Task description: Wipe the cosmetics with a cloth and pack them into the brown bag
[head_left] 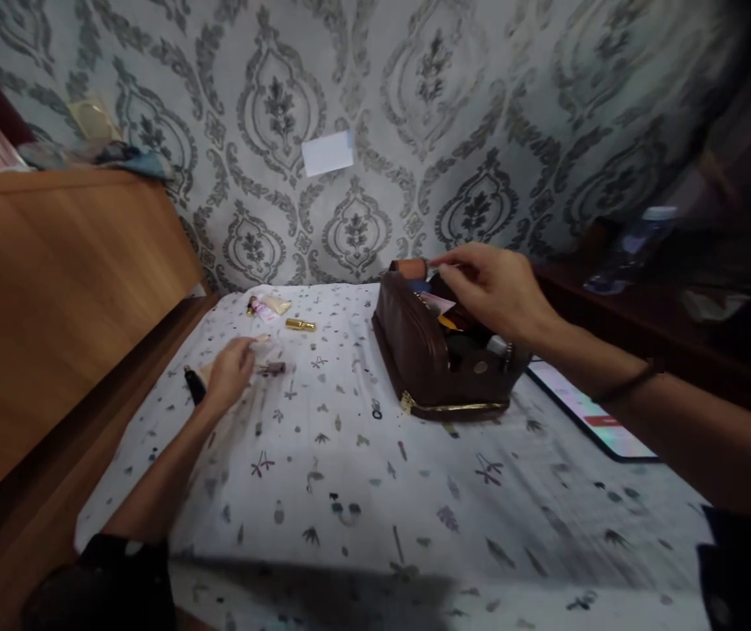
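A dark brown zip bag (407, 333) stands unzipped on the patterned cloth, with several small items inside. My right hand (497, 285) is over its opening, thumb and fingers pinched at the end of an orange-brown cylinder (409, 268) by the bag's far rim. On the left, my left hand (229, 375) is low over the cloth with closed fingers; anything in them is too blurred to name. Just beside it lie a mauve small tube-like item (273, 369) and a black item (194, 384). A gold tube (301, 324) lies farther back.
Small tubes (273, 305) lie at the cloth's back left. A tablet or phone with a lit screen (595, 412) lies right of the bag. A wooden panel (73, 307) borders the left, a patterned wall (362, 114) the back. A clear bottle (631, 250) stands at right.
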Tool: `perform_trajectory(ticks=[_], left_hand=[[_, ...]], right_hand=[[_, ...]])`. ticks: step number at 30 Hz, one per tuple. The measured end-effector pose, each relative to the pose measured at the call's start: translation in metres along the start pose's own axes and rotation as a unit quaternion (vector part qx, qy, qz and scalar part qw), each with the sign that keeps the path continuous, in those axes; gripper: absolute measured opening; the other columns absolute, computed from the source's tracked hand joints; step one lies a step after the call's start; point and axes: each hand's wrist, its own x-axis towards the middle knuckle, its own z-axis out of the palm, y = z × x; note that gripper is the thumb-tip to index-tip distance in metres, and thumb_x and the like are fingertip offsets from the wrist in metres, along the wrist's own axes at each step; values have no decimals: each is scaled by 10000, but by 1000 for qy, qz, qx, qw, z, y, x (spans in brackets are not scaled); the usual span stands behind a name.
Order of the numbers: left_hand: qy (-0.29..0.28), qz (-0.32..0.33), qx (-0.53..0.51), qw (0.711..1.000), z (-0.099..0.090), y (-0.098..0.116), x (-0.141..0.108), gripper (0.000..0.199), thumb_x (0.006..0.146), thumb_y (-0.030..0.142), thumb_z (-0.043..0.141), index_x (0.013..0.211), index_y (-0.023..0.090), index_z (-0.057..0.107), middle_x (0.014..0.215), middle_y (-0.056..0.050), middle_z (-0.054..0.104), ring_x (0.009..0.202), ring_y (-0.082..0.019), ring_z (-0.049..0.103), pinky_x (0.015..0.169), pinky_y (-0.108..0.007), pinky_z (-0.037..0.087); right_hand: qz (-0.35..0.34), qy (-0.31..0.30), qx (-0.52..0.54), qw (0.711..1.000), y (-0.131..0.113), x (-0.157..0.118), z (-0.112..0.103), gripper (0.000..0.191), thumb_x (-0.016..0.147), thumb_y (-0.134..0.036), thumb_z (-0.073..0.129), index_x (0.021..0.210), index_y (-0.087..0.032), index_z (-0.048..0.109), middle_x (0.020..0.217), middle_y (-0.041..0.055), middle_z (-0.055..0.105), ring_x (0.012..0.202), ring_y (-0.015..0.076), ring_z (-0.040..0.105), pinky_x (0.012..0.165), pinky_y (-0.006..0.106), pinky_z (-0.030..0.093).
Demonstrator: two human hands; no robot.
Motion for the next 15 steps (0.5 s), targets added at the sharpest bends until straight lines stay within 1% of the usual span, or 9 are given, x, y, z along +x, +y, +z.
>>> perform_trajectory(ticks=[2, 4, 6, 8, 10, 12, 13, 15], left_hand=[[34, -66, 40, 996, -21, -32, 4, 410, 879, 214, 366, 1182, 109, 622, 1214, -174, 636, 1167, -303, 579, 1046, -441, 431], [51, -123, 75, 988, -38, -60, 4, 425, 855, 210, 379, 1188, 105, 623, 1263, -196, 597, 1228, -332, 543, 1055, -456, 415], [39, -168, 95, 980, -49, -84, 1, 383, 827, 250, 428, 1100, 116, 660, 1206, -203, 623, 1210, -365, 553, 1015, -469, 435], [9, -197, 100, 975, -51, -103, 0, 310, 795, 323, 481, 948, 143, 683, 1059, -181, 681, 1122, -379, 602, 928, -454, 481], [-15, -210, 95, 973, -49, -115, 2, 264, 754, 382, 521, 827, 171, 661, 939, -149, 709, 1033, -376, 641, 837, -422, 505], [-22, -211, 86, 974, -46, -121, 5, 222, 708, 391, 546, 748, 182, 613, 878, -137, 712, 972, -375, 661, 770, -400, 503], [-20, -203, 80, 976, -46, -121, 7, 199, 690, 381, 555, 716, 185, 581, 852, -136, 709, 947, -375, 666, 744, -391, 497], [-9, -169, 57, 984, -46, -120, 8, 181, 677, 364, 569, 664, 195, 505, 782, -120, 689, 879, -357, 669, 690, -367, 478]], right_hand=[[-23, 35, 34, 999, -18, -18, -5, 269, 911, -273, 506, 1009, -175, 736, 881, 105, 740, 710, 220, 645, 671, 346, 484], [-67, 35, 71, 995, -35, -38, -4, 239, 921, -284, 519, 1017, -201, 722, 948, 107, 740, 812, 242, 677, 731, 372, 523], [-106, 13, 102, 989, -50, -57, 4, 218, 929, -269, 518, 1013, -208, 710, 970, 105, 734, 910, 254, 687, 815, 396, 541], [-129, -31, 136, 982, -63, -75, 19, 218, 936, -236, 503, 1010, -203, 705, 952, 103, 736, 911, 243, 689, 821, 388, 552], [-139, -77, 168, 973, -74, -90, 39, 231, 946, -212, 487, 1014, -192, 706, 941, 106, 739, 910, 233, 690, 819, 372, 555], [-137, -122, 191, 964, -85, -104, 61, 239, 954, -203, 479, 1001, -174, 711, 912, 110, 739, 900, 226, 689, 827, 360, 552], [-129, -146, 198, 961, -90, -110, 71, 242, 955, -198, 480, 1009, -167, 714, 928, 116, 741, 904, 224, 688, 831, 356, 550], [-112, -197, 210, 951, -101, -121, 90, 234, 950, -196, 498, 1009, -169, 724, 946, 115, 748, 913, 222, 689, 844, 347, 545]])
